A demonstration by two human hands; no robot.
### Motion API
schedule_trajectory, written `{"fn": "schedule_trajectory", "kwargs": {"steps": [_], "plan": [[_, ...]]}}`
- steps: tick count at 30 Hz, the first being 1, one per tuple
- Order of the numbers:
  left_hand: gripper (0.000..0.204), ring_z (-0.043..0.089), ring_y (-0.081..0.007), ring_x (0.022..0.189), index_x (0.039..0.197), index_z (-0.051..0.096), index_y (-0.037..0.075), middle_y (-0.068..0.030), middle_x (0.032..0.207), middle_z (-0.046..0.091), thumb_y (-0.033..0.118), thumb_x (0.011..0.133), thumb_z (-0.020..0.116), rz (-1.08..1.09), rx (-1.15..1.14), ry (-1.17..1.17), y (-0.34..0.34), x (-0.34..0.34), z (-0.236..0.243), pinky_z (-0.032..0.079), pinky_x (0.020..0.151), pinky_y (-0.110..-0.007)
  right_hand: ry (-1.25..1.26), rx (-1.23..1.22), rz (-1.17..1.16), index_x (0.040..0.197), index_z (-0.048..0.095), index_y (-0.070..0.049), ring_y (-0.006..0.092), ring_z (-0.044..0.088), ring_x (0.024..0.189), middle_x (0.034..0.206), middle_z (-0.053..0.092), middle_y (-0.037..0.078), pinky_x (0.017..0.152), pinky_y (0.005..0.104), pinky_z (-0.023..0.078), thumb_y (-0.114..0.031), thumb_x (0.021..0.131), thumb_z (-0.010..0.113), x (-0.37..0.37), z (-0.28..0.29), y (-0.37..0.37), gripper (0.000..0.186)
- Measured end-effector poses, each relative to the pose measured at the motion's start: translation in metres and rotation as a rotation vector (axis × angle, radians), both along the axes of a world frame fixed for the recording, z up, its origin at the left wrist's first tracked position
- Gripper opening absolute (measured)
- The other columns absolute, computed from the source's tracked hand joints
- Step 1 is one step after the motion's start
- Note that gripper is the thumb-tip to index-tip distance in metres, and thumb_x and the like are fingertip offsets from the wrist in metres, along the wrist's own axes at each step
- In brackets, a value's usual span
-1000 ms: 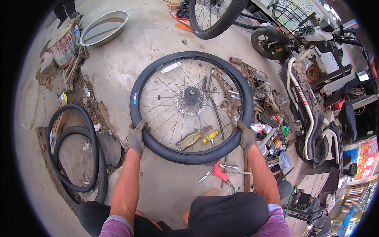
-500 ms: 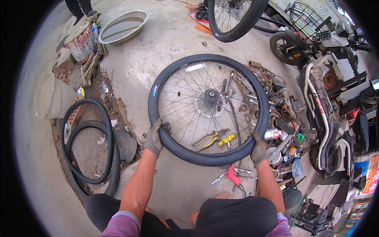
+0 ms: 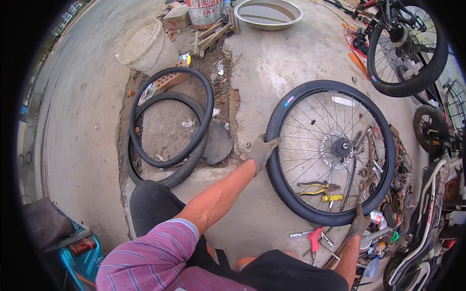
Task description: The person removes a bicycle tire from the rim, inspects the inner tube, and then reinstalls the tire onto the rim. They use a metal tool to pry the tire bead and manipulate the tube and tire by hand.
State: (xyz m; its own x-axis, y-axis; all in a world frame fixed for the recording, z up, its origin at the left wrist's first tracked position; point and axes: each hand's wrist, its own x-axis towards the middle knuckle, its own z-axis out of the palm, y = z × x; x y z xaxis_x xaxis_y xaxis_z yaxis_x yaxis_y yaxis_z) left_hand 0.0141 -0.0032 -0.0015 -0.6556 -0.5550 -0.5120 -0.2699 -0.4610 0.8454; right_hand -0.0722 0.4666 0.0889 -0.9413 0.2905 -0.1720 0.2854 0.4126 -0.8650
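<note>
A bicycle wheel (image 3: 341,147) with a black tyre, wire spokes and a disc rotor is held above the ground in front of me to the right. My left hand (image 3: 263,151), in a grey glove, is closed round the tyre's left side. At the lower right edge, my right hand (image 3: 359,225), also gloved, grips the same tyre; part of its fingers is hidden. Through the spokes I see pliers (image 3: 318,188) with yellow-and-black handles and a yellow-handled screwdriver (image 3: 332,198) on the concrete. Just below the wheel lies a red air gun (image 3: 315,237).
Left of me, a black inner tube (image 3: 209,104) rests over a loose tyre (image 3: 198,157). Farther off stand a white bucket (image 3: 145,46) and a metal basin (image 3: 268,23). Bike parts and tools are heaped at right, near an electric scooter (image 3: 427,213). A raised bicycle (image 3: 407,46) is beyond.
My view has swung to the left, so the wheel and tools now sit farther right in the picture. Both hands keep hold of the wheel.
</note>
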Motion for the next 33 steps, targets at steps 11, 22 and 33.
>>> {"fn": "schedule_trajectory", "kwargs": {"steps": [11, 22, 33], "plan": [[0.075, 0.076, -0.0309, 0.117, 0.152, 0.057, -0.007, -0.0249, 0.128, 0.076, 0.036, 0.097, 0.082, -0.069, -0.372, -0.19, -0.02, 0.006, 0.009, 0.058, 0.105, -0.04, -0.138, -0.198, -0.01, 0.161, 0.048, -0.007, 0.0234, 0.07, 0.115, 0.14, 0.067, 0.009, 0.092, 0.0418, 0.063, -0.033, 0.102, 0.08, 0.02, -0.012, 0.005, 0.072], [0.096, 0.066, -0.0442, 0.133, 0.161, 0.051, 0.005, -0.0287, 0.142, 0.066, 0.051, 0.085, 0.086, 0.15, -0.86, -0.81, -0.192, 0.095, -0.061, 0.052, 0.113, -0.051, -0.212, -0.156, -0.021, 0.152, 0.054, -0.009, 0.0257, 0.068, 0.121, 0.143, 0.063, 0.01, 0.092, 0.0477, 0.064, -0.044, 0.101, 0.08, 0.031, -0.008, 0.006, 0.067], [0.037, 0.079, -0.0367, 0.099, 0.12, 0.077, 0.003, -0.0212, 0.103, 0.081, 0.032, 0.096, 0.075, -0.101, -1.097, -0.624, -0.281, 0.115, 0.017, 0.058, 0.089, -0.05, -0.607, 0.12, 0.199, 0.121, 0.07, 0.0, 0.0234, 0.075, 0.069, 0.09, 0.076, 0.01, 0.065, 0.0341, 0.062, -0.051, 0.099, 0.078, 0.034, 0.066, 0.011, 0.056]]}}
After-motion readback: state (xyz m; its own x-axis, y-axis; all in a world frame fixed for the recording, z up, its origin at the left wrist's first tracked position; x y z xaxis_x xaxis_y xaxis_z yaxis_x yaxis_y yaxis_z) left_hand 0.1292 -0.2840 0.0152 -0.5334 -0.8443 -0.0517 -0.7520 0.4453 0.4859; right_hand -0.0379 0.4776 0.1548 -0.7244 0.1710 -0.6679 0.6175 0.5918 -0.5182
